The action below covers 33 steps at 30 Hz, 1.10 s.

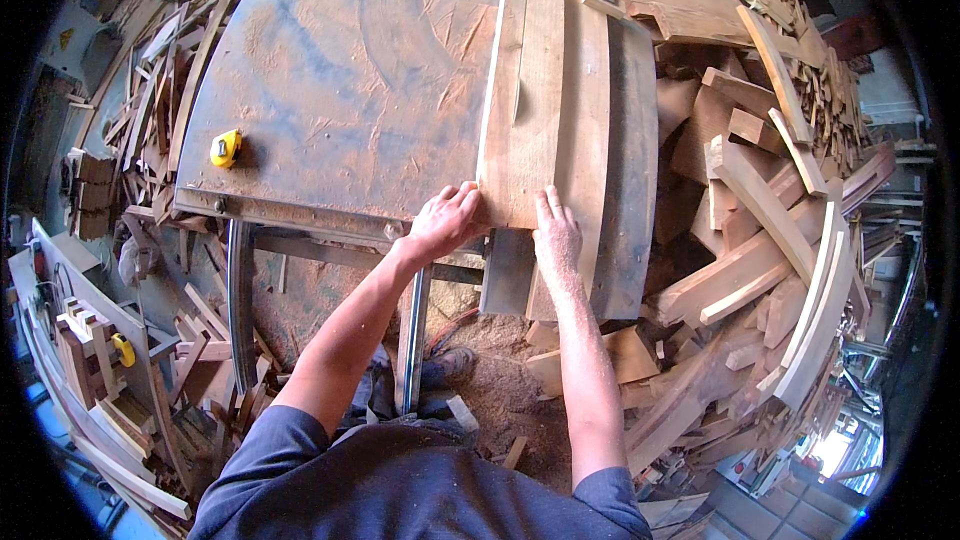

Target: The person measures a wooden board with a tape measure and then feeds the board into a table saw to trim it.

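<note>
A wide wooden board (540, 90) lies lengthwise on the right part of a dusty metal work table (350, 70). A second, slightly curved wooden plank (585, 120) runs along its right side. My left hand (450, 220) is closed at the board's near left corner, its fingers curled on the edge and the thumb partly hidden. Stretched out flat, the fingers of my right hand (557, 232) rest at the near end of the board, by its right edge. Sawdust coats my right forearm.
On the table's left sits a yellow tape measure (226, 148). A small wood block (602, 2) lies at the plank's far end. Piled offcuts (750, 240) crowd the right; more scrap wood (150, 90) stands at left. Sawdust (500, 370) covers the floor by my feet.
</note>
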{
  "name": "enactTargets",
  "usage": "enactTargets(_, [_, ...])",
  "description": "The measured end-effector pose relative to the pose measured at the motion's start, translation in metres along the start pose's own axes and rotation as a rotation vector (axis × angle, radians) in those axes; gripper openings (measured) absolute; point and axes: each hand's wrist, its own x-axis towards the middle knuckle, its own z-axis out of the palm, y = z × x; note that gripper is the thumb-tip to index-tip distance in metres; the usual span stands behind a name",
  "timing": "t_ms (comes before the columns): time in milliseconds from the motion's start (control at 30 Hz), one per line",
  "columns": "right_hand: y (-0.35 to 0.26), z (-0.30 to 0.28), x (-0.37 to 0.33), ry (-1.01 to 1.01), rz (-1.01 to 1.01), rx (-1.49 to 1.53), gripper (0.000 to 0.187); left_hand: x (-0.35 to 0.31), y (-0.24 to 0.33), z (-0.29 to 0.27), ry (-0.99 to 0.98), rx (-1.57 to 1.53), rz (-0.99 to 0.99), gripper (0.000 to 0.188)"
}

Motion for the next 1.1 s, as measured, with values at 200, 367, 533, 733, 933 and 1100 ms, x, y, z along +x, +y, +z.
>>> enactTargets(200, [-0.004, -0.007, 0.004, 0.008, -0.005, 0.003, 0.06, 0.004, -0.002, -0.003, -0.02, 0.008, -0.013, 0.047])
enactTargets(367, [-0.006, -0.011, 0.008, -0.003, 0.011, 0.003, 0.06, 0.008, -0.003, -0.002, -0.026, -0.015, -0.028, 0.048])
enactTargets(533, [-0.004, -0.01, 0.013, -0.027, 0.025, -0.015, 0.061, 0.011, -0.007, 0.0, 0.008, 0.011, 0.004, 0.054])
enactTargets(733, [-0.002, -0.008, 0.018, -0.038, 0.033, -0.042, 0.062, 0.016, -0.013, 0.002, -0.011, 0.016, 0.005, 0.054])
enactTargets(933, [0.0, -0.011, 0.025, -0.033, 0.043, -0.038, 0.061, 0.023, -0.015, 0.0, -0.01, -0.003, 0.004, 0.05])
enactTargets(1100, [-0.001, -0.015, 0.032, -0.054, 0.052, -0.037, 0.062, 0.028, -0.014, -0.003, 0.018, 0.009, 0.004, 0.048])
